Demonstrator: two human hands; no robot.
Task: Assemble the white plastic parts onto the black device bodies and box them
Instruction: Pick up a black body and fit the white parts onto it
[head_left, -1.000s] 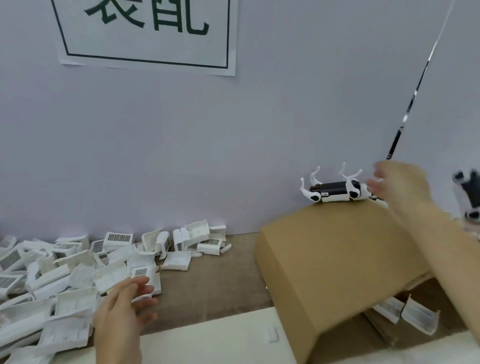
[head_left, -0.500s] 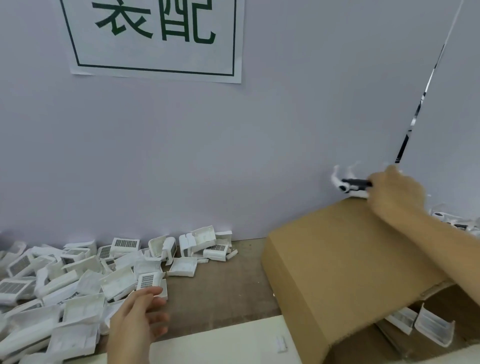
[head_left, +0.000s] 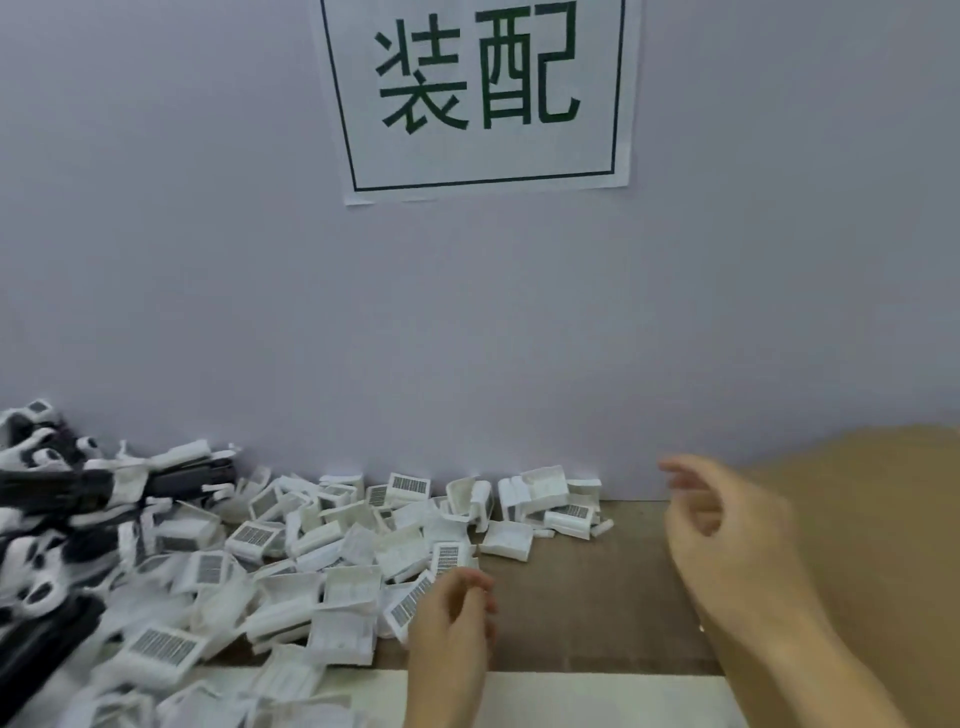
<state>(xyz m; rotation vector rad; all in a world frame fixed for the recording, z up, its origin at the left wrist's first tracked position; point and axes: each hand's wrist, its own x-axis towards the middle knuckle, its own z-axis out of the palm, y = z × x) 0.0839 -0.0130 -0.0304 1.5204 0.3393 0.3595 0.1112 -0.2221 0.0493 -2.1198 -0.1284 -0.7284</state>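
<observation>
Both hands are empty: the left hand (head_left: 452, 618), fingers loosely curled, hovers at the edge of the white parts (head_left: 332, 561) at lower centre, likely to pick one. The right hand (head_left: 727, 535) hangs relaxed beside the cardboard box (head_left: 883, 519). Black bodies (head_left: 57, 519) lie far left.

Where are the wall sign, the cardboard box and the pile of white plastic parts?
wall sign (head_left: 485, 93): head view, on its printed characters.
cardboard box (head_left: 883, 519): head view, on its bare top face.
pile of white plastic parts (head_left: 343, 545): head view, on the pile's middle.
</observation>
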